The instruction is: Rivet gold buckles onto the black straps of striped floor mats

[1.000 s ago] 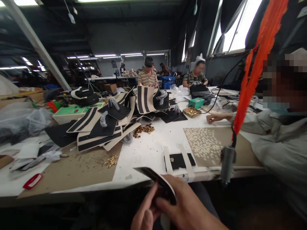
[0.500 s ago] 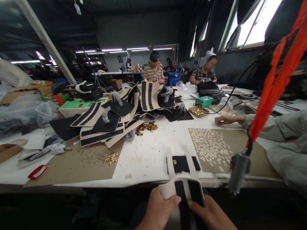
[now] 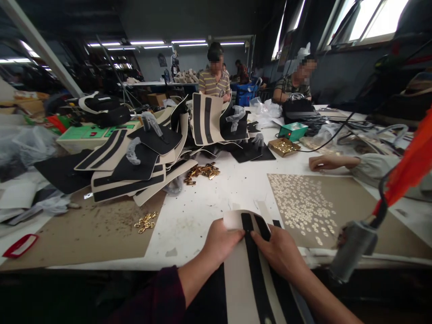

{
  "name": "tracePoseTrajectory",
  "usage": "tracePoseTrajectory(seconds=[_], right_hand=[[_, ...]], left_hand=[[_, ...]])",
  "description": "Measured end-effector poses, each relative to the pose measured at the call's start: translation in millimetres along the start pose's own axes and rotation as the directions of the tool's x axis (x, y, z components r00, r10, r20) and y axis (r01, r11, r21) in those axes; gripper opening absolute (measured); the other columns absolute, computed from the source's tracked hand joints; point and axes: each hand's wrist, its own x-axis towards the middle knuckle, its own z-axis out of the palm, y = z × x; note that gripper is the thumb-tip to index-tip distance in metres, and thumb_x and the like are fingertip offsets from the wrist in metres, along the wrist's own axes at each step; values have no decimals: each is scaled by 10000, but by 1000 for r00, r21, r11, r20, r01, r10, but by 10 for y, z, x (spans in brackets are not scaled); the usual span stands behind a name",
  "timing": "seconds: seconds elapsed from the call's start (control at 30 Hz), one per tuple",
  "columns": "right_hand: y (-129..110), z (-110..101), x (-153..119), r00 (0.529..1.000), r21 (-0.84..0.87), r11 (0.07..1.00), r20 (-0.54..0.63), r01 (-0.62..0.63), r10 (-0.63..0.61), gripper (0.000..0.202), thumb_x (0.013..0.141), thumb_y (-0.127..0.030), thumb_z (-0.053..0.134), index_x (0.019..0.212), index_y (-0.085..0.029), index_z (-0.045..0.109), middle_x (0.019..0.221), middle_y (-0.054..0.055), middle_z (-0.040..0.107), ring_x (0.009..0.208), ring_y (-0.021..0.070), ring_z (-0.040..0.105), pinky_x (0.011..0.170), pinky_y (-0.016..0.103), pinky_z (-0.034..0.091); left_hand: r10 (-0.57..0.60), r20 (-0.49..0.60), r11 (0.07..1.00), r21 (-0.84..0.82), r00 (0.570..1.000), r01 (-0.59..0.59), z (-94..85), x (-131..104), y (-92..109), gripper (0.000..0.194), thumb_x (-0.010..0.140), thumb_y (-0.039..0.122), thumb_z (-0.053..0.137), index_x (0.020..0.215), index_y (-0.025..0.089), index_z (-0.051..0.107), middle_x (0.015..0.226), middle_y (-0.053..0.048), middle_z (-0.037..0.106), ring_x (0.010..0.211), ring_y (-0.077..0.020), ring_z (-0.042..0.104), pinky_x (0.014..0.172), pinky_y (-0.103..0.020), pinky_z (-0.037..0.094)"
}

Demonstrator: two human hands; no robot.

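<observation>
A cream panel with black stripes (image 3: 241,283) lies in front of me, its far end curved over near the table's front edge. My left hand (image 3: 219,240) is closed on the panel's left side, thumb on top. My right hand (image 3: 278,247) grips the right side, and the two thumb tips nearly meet on a black stripe by a small dark dot. The fingers beneath the panel are hidden. Just beyond the panel, part of a cream strap (image 3: 265,210) and a black edge show on the white table (image 3: 195,220).
Striped panels (image 3: 126,184) are piled at left centre, beside gold hardware (image 3: 204,171) and gold clasps (image 3: 146,222). Small rings lie on brown card (image 3: 357,202) at right, near another person's hand (image 3: 332,162). A grey tool (image 3: 354,249) hangs at right. Two people sit across the table.
Both my hands and the striped panel have moved up and forward over the table edge, covering most of the black piece with straps. The camera view has tilted down.
</observation>
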Motion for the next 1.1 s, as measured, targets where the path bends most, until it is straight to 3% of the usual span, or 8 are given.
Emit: tracePoseTrajectory(seconds=[0.13, 0.3, 0.57, 0.77, 0.93, 1.0, 1.1], right_hand=[[29, 29, 53, 1000, -154, 988, 6, -18, 19, 309, 954, -385, 543, 1075, -200, 759, 987, 122, 795, 1007, 330, 738, 867, 404, 532], [20, 27, 88, 999, -206, 978, 10, -34, 37, 334, 928, -370, 588, 1155, -166, 723, 1032, 148, 789, 1012, 346, 737, 879, 418, 532], [29, 68, 164, 991, -319, 941, 28, -115, 131, 496, 931, -410, 588, 1341, -132, 614, 1176, 195, 757, 1090, 387, 722, 927, 470, 528], [32, 84, 193, 991, -385, 917, 40, -104, 129, 487, 942, -431, 564, 1337, -149, 610, 1073, 163, 786, 986, 380, 746, 841, 442, 523], [21, 79, 205, 988, -440, 894, 73, -89, 134, 475, 951, -420, 540, 1335, -148, 611, 984, 162, 792, 915, 369, 754, 774, 418, 508], [22, 85, 200, 992, -458, 886, 53, -78, 114, 476, 944, -424, 553, 1328, -150, 618, 969, 161, 792, 897, 358, 755, 754, 400, 503], [40, 99, 189, 997, -457, 887, 15, -62, 77, 442, 927, -418, 590, 1294, -179, 642, 896, 129, 791, 854, 328, 755, 731, 367, 492]], left_hand=[[12, 4, 998, 68, 1000, -13, 5, 60, -35, 124, 720, 198, 686, 793, 139, 767, 766, -56, 772, 762, -258, 725, 656, -300, 514], [65, 59, 995, 72, 996, -69, -6, 102, -70, 134, 749, 190, 657, 818, 155, 766, 783, -51, 780, 764, -258, 730, 646, -293, 507], [53, 93, 996, 61, 994, -59, -12, 195, -79, 141, 752, 173, 655, 844, 167, 761, 823, -49, 800, 790, -271, 743, 651, -296, 525], [42, 121, 998, 48, 992, -48, -32, 221, -53, 185, 780, 181, 650, 929, 188, 759, 862, -45, 795, 827, -277, 746, 695, -310, 541], [104, 126, 988, 97, 987, -116, -31, 218, -14, 238, 794, 148, 632, 995, 208, 746, 923, -51, 788, 871, -267, 735, 755, -322, 555], [131, 69, 975, 174, 989, -141, -21, 218, -41, 323, 780, 149, 662, 1091, 210, 724, 1004, -71, 776, 924, -279, 726, 806, -353, 565], [275, -84, 890, 399, 958, -221, -8, 215, -113, 652, 721, 143, 739, 1350, 222, 588, 1290, -114, 674, 1172, -330, 648, 974, -457, 544]])
